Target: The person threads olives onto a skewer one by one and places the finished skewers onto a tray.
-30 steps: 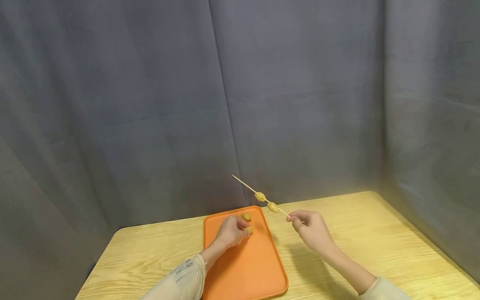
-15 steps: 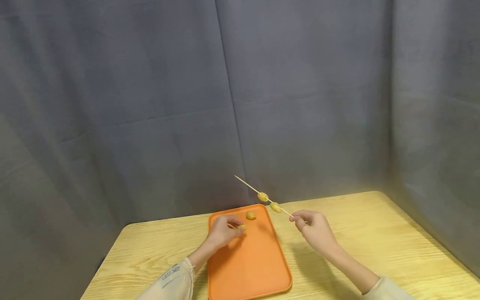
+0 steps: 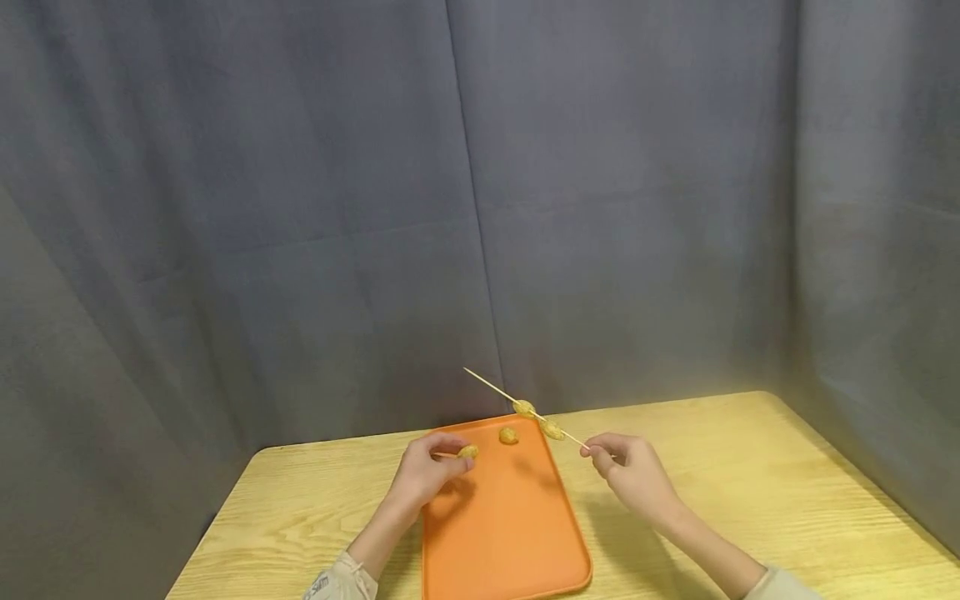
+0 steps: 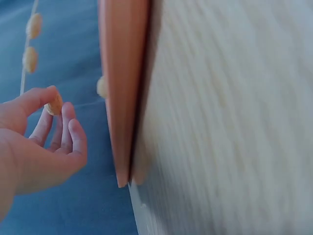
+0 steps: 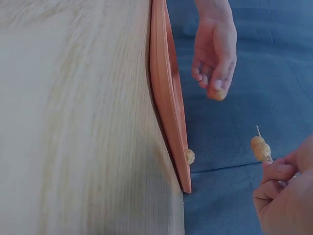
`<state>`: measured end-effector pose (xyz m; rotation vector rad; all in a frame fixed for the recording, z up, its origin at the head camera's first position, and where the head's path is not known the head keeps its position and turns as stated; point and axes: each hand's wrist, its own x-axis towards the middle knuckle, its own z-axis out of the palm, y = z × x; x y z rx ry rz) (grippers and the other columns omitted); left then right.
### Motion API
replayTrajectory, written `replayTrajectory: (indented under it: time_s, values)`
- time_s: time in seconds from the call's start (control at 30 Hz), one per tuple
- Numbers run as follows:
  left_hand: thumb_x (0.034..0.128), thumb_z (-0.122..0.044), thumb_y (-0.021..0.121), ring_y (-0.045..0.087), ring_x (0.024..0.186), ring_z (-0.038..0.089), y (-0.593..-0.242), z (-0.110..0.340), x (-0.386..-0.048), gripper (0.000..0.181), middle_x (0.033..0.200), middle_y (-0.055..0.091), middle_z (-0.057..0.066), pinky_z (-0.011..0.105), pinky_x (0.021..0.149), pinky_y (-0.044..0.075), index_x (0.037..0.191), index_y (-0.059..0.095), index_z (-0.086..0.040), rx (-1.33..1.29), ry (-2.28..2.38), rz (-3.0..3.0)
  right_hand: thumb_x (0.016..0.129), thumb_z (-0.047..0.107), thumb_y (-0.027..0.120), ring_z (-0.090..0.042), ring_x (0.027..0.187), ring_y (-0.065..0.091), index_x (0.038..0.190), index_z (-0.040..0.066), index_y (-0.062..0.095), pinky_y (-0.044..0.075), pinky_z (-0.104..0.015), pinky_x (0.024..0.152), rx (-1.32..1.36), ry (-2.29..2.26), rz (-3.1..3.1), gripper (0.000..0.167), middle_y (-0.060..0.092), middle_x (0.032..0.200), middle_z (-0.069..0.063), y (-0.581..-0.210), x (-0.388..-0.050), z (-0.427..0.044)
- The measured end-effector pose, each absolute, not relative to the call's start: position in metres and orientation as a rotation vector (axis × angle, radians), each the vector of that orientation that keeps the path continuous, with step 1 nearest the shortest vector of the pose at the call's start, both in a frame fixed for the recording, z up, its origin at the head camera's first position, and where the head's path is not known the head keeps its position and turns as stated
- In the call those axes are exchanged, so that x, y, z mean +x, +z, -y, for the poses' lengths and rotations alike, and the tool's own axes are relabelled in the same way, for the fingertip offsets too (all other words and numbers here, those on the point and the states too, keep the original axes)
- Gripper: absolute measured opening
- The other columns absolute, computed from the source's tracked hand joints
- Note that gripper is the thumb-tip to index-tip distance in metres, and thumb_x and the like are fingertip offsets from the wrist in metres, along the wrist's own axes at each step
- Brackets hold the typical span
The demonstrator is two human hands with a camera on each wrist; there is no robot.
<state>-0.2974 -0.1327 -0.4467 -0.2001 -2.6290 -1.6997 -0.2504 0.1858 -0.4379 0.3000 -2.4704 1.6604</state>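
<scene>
Left sleeve (image 3: 345, 579), behind the left hand (image 3: 423, 473): printed lettering seen, cut off at the frame edge, not read with certainty. Left hand: narrow pinch, a yellow-brown ball (image 3: 468, 452) held between thumb and finger, other fingers loosely bent. Below it, an orange tray (image 3: 510, 517) is laid on the wooden table (image 3: 720, 450). A loose ball (image 3: 508, 436) is seen on the tray, ahead and to the right of the left hand. Farther right, a thin stick (image 3: 491, 387) is slanted up and leftward from the right hand (image 3: 636, 475), two balls (image 3: 552, 429) threaded on it. Stick's lower end pinched between right thumb and finger.
</scene>
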Motion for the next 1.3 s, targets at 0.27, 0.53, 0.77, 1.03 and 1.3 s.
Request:
replayTrajectory:
  time_s: [0.27, 0.53, 0.77, 1.03, 1.3]
  values:
    - [0.0833, -0.035, 0.081, 0.065, 0.105, 0.019, -0.436, 0.135, -0.290, 0.037, 0.120, 0.068, 0.003, 0.041, 0.093, 0.054, 0.116, 0.072, -0.022, -0.172, -1.877, 2.513, 0.099, 0.009, 0.059, -0.011, 0.066, 0.056, 0.109, 0.000, 0.072, 0.048, -0.023, 0.057, 0.328, 1.635, 2.478, 0.018, 0.074, 0.106, -0.016, -0.442, -0.248, -0.184]
    - [0.0897, -0.014, 0.072, 0.066, 0.114, 0.029, -0.432, 0.132, -0.290, 0.035, 0.120, 0.061, 0.010, 0.036, 0.101, 0.057, 0.124, 0.069, -0.012, -0.154, -2.249, 2.234, 0.100, 0.012, 0.059, -0.009, 0.057, 0.046, 0.107, 0.003, 0.073, 0.045, -0.024, 0.052, 0.331, 1.656, 2.490, 0.018, 0.074, 0.103, -0.012, -0.437, -0.240, -0.182]
    - [0.0958, -0.004, 0.062, 0.063, 0.116, 0.024, -0.427, 0.137, -0.293, 0.045, 0.119, 0.054, 0.005, 0.033, 0.103, 0.055, 0.139, 0.057, -0.013, -0.173, -2.512, 1.981, 0.101, 0.014, 0.059, -0.009, 0.062, 0.050, 0.110, 0.002, 0.072, 0.047, -0.023, 0.054, 0.329, 1.647, 2.496, 0.020, 0.074, 0.103, -0.010, -0.436, -0.236, -0.183]
    - [0.0928, -0.007, 0.069, 0.064, 0.121, 0.027, -0.425, 0.139, -0.288, 0.047, 0.114, 0.064, 0.003, 0.028, 0.101, 0.055, 0.138, 0.057, -0.007, -0.100, -2.628, 1.809, 0.101, 0.023, 0.060, -0.005, 0.057, 0.046, 0.110, 0.002, 0.071, 0.047, -0.024, 0.050, 0.418, 1.655, 2.479, 0.025, 0.066, 0.083, -0.006, -0.430, -0.222, -0.193]
    - [0.0965, -0.005, 0.064, 0.067, 0.107, 0.013, -0.419, 0.136, -0.281, 0.047, 0.116, 0.063, 0.004, 0.018, 0.094, 0.056, 0.142, 0.052, -0.010, -0.145, -2.858, 1.571, 0.103, 0.022, 0.056, -0.002, 0.056, 0.042, 0.113, 0.002, 0.069, 0.045, -0.024, 0.046, 0.491, 1.770, 2.520, 0.026, 0.051, 0.068, 0.005, -0.423, -0.180, -0.212]
